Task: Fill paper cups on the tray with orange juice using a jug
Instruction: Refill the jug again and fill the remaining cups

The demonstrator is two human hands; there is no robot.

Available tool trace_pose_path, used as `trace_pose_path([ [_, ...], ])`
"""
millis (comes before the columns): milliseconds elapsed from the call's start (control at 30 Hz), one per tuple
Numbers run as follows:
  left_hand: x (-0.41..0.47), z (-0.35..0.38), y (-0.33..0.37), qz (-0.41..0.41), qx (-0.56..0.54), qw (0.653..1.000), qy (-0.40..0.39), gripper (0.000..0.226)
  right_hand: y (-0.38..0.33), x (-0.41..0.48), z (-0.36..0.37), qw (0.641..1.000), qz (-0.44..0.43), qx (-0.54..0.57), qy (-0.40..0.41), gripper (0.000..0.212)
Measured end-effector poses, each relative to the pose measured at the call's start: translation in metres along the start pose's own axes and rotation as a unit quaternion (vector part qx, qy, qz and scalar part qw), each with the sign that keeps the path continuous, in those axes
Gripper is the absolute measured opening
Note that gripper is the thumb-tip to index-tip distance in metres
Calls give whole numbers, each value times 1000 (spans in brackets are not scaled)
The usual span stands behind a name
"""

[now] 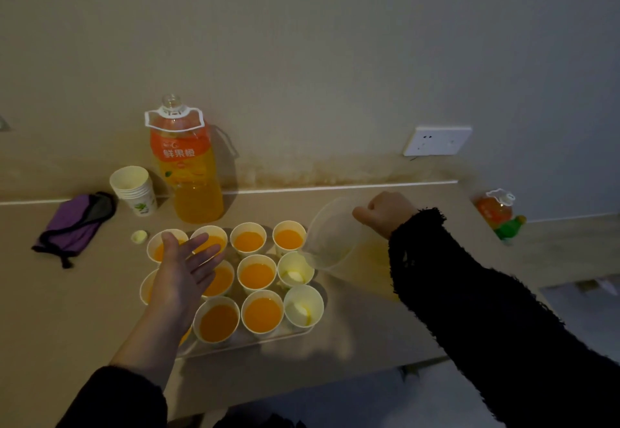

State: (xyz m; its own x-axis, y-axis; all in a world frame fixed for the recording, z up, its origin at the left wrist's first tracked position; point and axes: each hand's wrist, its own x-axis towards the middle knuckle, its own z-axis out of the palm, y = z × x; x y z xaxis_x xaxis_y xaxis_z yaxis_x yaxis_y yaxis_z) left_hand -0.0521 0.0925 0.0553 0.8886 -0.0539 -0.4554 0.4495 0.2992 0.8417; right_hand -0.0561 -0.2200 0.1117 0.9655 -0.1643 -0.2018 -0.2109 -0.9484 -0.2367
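A clear tray (268,340) on the table holds several paper cups; most are full of orange juice (256,275). Two cups on the right side, one in the middle row (295,271) and one in the front row (303,307), hold only a little pale liquid. My right hand (385,214) grips the handle of a clear plastic jug (335,236), tipped left with its spout over the middle-row cup; the jug looks nearly empty. My left hand (184,270) hovers flat, fingers spread, over the tray's left cups and hides some of them.
A large open orange juice bottle (188,166) stands behind the tray by the wall, next to a stack of spare paper cups (134,189). A small bottle cap (139,236) and a purple pouch (75,223) lie at left. Another small bottle (496,209) sits far right.
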Motion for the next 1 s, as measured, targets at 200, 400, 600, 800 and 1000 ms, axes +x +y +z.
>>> trace_pose_path([
  [200, -5, -12, -4, 3, 3, 1000, 13, 69, -3, -2, 7, 999, 19, -27, -19, 55],
  [400, -9, -18, -4, 4, 3, 1000, 22, 67, -9, -4, 13, 997, 34, -58, -23, 53],
  [600, -11, -18, -4, 5, 5, 1000, 19, 66, -15, -3, 13, 997, 36, -71, -17, 53],
  [800, -10, -16, -4, -1, 8, 1000, 20, 69, -21, -3, 14, 995, 46, -85, -14, 51],
  [1000, -9, -15, -5, -2, 11, 1000, 21, 68, -24, -1, 15, 994, 40, -105, -8, 50],
])
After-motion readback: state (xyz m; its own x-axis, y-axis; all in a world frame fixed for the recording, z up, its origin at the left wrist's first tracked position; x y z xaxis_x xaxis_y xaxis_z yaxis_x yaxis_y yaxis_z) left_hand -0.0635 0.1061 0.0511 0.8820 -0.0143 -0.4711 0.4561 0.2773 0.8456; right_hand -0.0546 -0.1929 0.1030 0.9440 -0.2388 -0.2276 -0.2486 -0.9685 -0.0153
